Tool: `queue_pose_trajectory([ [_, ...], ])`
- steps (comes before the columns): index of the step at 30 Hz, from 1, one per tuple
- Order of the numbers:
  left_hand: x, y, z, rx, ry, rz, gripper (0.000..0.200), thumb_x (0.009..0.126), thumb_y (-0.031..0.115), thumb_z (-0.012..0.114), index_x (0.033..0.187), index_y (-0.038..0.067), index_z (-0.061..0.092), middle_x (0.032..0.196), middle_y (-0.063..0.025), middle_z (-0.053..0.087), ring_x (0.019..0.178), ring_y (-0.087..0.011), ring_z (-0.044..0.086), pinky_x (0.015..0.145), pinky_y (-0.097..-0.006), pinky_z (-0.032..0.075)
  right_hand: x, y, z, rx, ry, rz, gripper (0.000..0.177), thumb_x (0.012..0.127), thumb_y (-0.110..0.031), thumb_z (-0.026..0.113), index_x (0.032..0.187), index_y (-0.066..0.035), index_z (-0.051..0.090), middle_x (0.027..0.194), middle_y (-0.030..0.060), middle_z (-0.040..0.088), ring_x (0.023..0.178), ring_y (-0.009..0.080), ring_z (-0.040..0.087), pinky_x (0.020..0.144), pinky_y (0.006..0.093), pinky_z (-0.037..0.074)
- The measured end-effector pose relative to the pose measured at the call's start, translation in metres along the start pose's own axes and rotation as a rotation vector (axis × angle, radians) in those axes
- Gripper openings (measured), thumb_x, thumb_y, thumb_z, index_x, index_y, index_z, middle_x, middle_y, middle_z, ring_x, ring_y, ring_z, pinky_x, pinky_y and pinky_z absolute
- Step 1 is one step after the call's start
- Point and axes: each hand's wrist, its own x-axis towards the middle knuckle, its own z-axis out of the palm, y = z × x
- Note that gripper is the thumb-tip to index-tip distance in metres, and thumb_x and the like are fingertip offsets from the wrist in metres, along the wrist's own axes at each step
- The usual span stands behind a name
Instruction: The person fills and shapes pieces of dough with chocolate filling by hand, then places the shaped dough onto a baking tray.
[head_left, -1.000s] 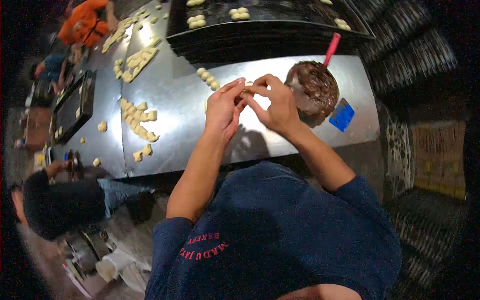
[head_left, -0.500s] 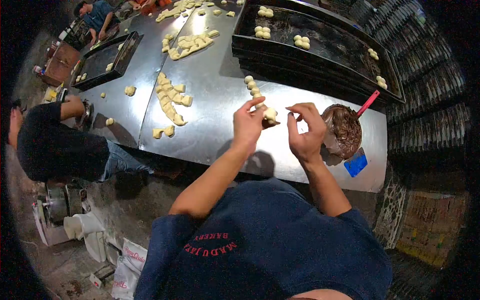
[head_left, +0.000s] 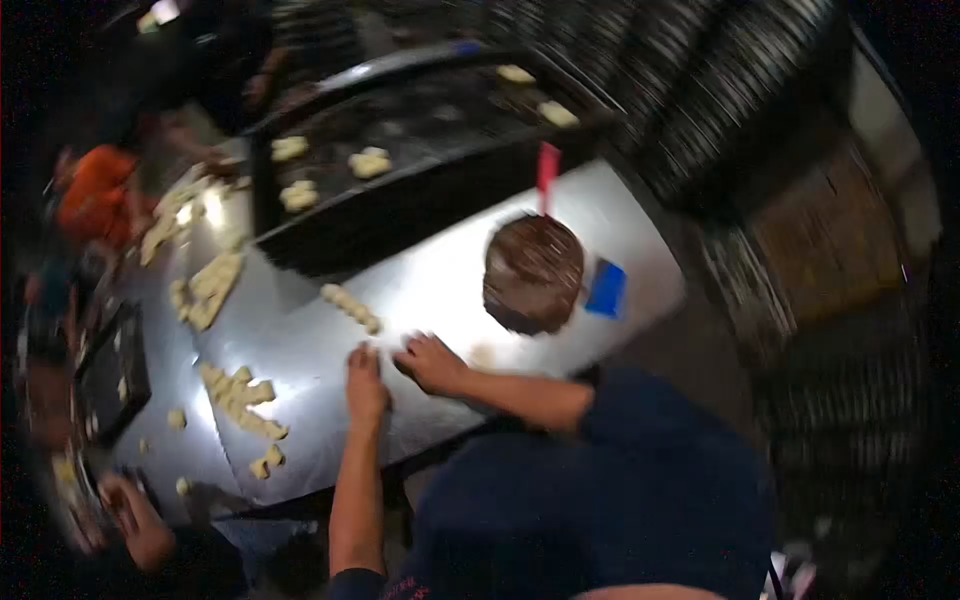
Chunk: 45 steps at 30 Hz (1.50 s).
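Observation:
The view is blurred by motion. My left hand is over the steel table, fingers drawn together just short of the near end of a row of dough balls. Close beside it, my right hand is closed with its fingers curled toward the left hand. What either hand holds, if anything, is too smeared to make out. To the right stands a round bowl-shaped mass of brown chocolate-like filling, with a red handle sticking out at its far side. A blue scraper lies beside it.
Stacked black baking trays with dough clusters stand behind. Cut dough strips and small pieces lie left on the table. Another person's hand is at lower left; a person in orange is farther back.
The camera has swung, so the table appears turned and shifted left. My hands have come closer together, near the row's near end. The dough ball seen at my left fingers is no longer distinguishable.

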Motion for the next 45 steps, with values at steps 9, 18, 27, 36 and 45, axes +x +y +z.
queue_pose_trajectory([
  [9, -0.042, 0.065, -0.025, 0.603, 0.448, 0.098, 0.029, 0.081, 0.001, 0.059, 0.109, 0.006, 0.065, 0.111, -0.0182, 0.054, 0.099, -0.0374, 0.057, 0.085, -0.0422, 0.049, -0.037, 0.002, -0.01, 0.117, -0.178, 0.177, 0.019, 0.079, -0.009, 0.063, 0.098, -0.01, 0.06, 0.091, 0.0146, 0.051, 0.087, 0.0338, 0.051, 0.074, 0.0456, 0.042],
  [18, -0.057, 0.025, -0.041, 0.866, 0.431, 0.321, 0.029, 0.084, 0.008, 0.064, 0.113, 0.003, 0.065, 0.122, -0.0162, 0.056, 0.108, -0.0378, 0.052, 0.092, -0.045, 0.045, -0.041, 0.035, -0.023, 0.167, -0.112, 0.146, 0.02, 0.079, -0.006, 0.064, 0.098, -0.005, 0.059, 0.086, 0.0151, 0.049, 0.083, 0.0336, 0.05, 0.071, 0.0439, 0.043],
  [27, -0.065, 0.05, -0.051, 0.644, 0.499, 0.191, 0.036, 0.083, 0.0, 0.062, 0.118, 0.005, 0.062, 0.101, -0.0164, 0.055, 0.096, -0.0345, 0.053, 0.083, -0.0437, 0.046, -0.031, 0.044, -0.042, 0.17, -0.083, 0.183, 0.013, 0.074, 0.0, 0.069, 0.083, -0.002, 0.059, 0.086, 0.0151, 0.055, 0.083, 0.0356, 0.055, 0.071, 0.0431, 0.047],
  [36, -0.069, 0.027, -0.063, 0.721, 0.482, 0.254, 0.036, 0.081, 0.004, 0.067, 0.117, 0.008, 0.065, 0.113, -0.0136, 0.054, 0.099, -0.0325, 0.052, 0.084, -0.0421, 0.047, 0.102, 0.034, 0.01, 0.53, -0.147, 0.727, 0.031, 0.079, -0.02, 0.073, 0.102, 0.0, 0.069, 0.098, 0.0136, 0.07, 0.087, 0.0216, 0.068, 0.075, 0.0326, 0.054],
  [45, -0.076, 0.022, -0.062, 0.928, 0.531, 0.387, 0.031, 0.081, 0.0, 0.062, 0.112, 0.006, 0.065, 0.113, -0.014, 0.055, 0.103, -0.0356, 0.052, 0.087, -0.0453, 0.046, 0.18, 0.064, 0.097, 0.214, -0.103, 0.326, 0.021, 0.084, -0.024, 0.067, 0.096, -0.008, 0.071, 0.094, 0.0154, 0.064, 0.089, 0.0331, 0.062, 0.075, 0.0415, 0.05],
])
